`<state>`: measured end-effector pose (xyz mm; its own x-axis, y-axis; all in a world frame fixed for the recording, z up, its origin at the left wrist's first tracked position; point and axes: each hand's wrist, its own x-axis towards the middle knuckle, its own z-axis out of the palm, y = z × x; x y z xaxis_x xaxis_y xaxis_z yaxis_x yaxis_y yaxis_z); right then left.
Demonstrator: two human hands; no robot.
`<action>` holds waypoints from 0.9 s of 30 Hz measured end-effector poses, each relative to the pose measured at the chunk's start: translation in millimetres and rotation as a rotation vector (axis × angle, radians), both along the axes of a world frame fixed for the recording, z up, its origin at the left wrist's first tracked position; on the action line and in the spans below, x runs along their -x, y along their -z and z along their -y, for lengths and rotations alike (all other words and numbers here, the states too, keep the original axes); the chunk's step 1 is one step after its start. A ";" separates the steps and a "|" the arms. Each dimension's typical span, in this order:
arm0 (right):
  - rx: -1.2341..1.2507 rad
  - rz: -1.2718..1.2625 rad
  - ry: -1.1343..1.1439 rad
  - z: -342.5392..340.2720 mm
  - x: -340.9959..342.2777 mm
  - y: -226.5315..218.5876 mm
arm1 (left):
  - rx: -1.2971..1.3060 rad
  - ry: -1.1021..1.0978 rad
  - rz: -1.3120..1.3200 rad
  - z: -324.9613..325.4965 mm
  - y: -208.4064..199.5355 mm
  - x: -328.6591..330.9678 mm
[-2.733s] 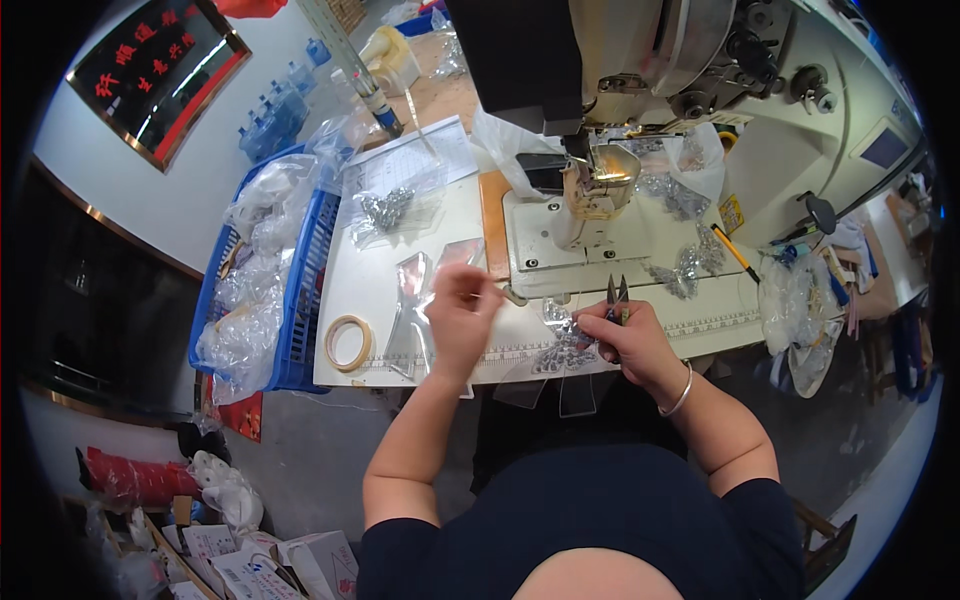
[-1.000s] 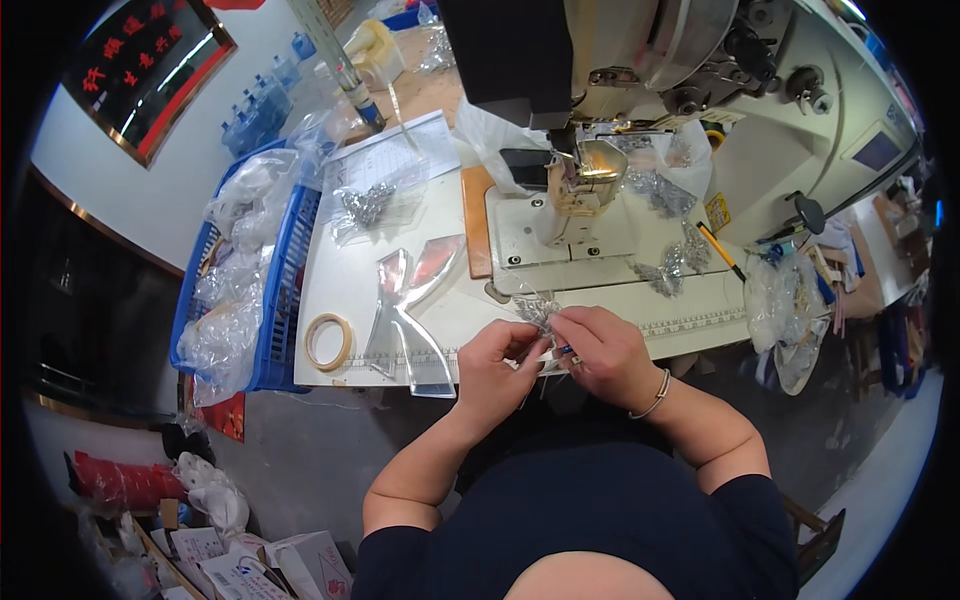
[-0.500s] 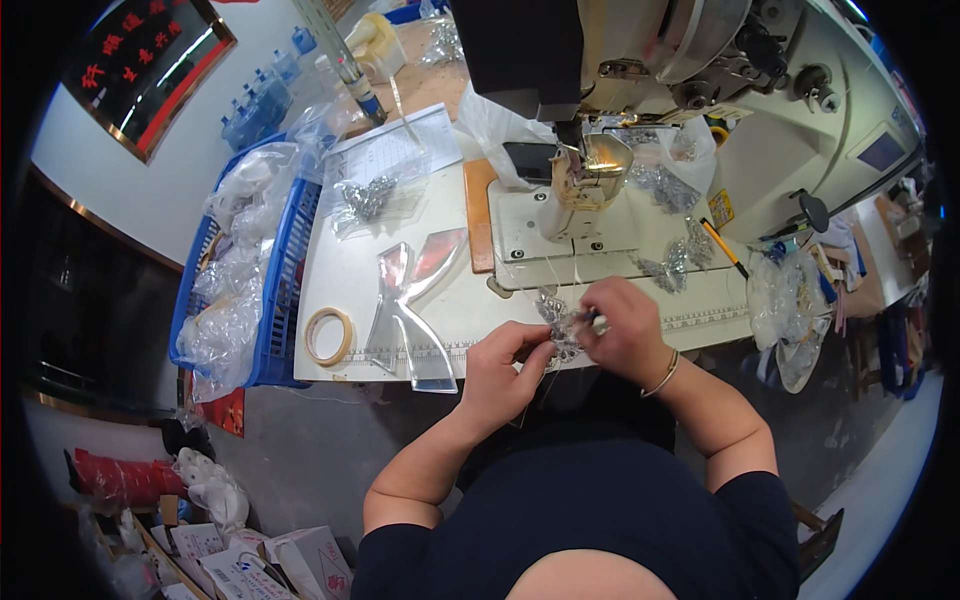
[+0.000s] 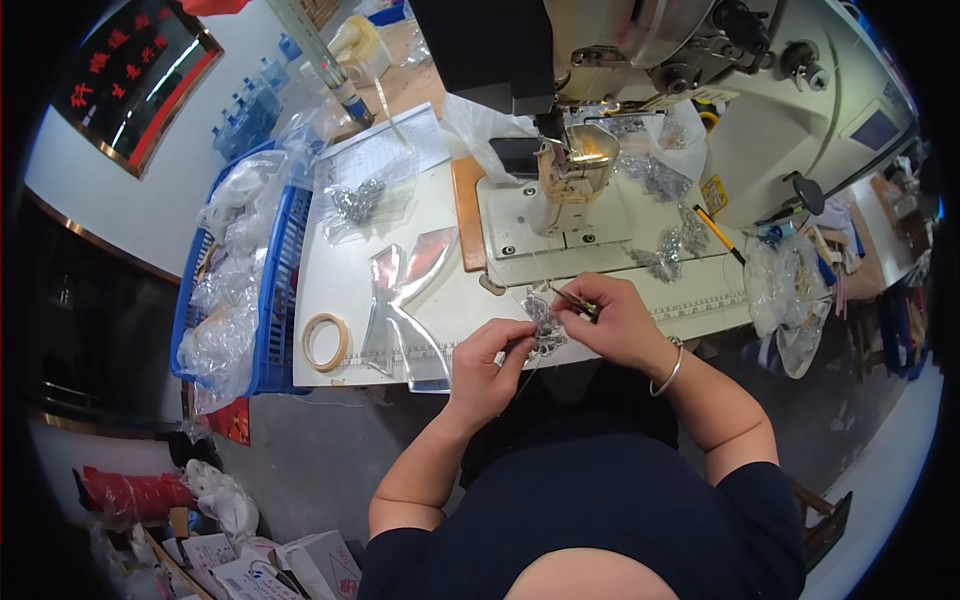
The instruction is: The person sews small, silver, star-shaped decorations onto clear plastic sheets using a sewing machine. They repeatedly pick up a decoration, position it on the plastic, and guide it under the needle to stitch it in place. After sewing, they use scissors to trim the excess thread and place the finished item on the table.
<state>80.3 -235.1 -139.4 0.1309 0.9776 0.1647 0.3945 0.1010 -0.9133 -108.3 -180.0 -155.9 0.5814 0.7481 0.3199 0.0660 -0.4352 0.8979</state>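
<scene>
A silver, lacy butterfly-shaped piece (image 4: pixel 541 312) lies at the table's front edge, between my hands. My left hand (image 4: pixel 490 368) is closed, thumb and fingertips pinching its left side. My right hand (image 4: pixel 622 322) is closed around a small metal tool (image 4: pixel 577 303), which looks like thread snips, with its narrow end pointing left over the piece. A thin thread hangs below the left fingertips, and pale threads run up from the piece toward the sewing machine (image 4: pixel 575 190). The fingers partly hide the piece and the tool.
Further silver butterfly pieces (image 4: pixel 661 262) lie to the right beside a yellow pencil-like stick (image 4: pixel 718 233). A clear curved plastic template (image 4: pixel 405 300) and a tape roll (image 4: pixel 326 341) lie left. A blue basket (image 4: pixel 279 290) of plastic bags stands at the table's left edge.
My right hand has turned and opened out slightly, so the metal tool now points left and shows more plainly. The whole view has shifted a little to the left.
</scene>
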 end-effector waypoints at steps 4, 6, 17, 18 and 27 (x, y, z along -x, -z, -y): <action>-0.019 0.000 -0.029 2.2 1.4 -1.8 | 0.087 -0.017 0.049 0.8 8.6 -1.6; -0.178 0.053 -0.001 -2.3 1.4 2.9 | 0.062 0.028 0.029 0.6 6.2 -0.7; 0.088 -0.085 -0.078 -2.7 3.4 0.0 | 0.131 0.019 0.033 1.0 14.2 -3.1; 0.097 -0.092 -0.076 -3.4 3.9 1.4 | 0.118 0.013 0.029 0.2 14.0 -3.1; 0.191 -0.216 -0.042 -4.2 6.3 -1.3 | 0.133 -0.005 0.045 -1.7 18.3 -3.4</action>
<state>74.0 -230.9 -138.1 0.1013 0.9936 -0.0504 0.1878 -0.0688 -0.9798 -104.9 -178.3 -174.3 0.5650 0.7885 0.2430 0.0265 -0.3117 0.9498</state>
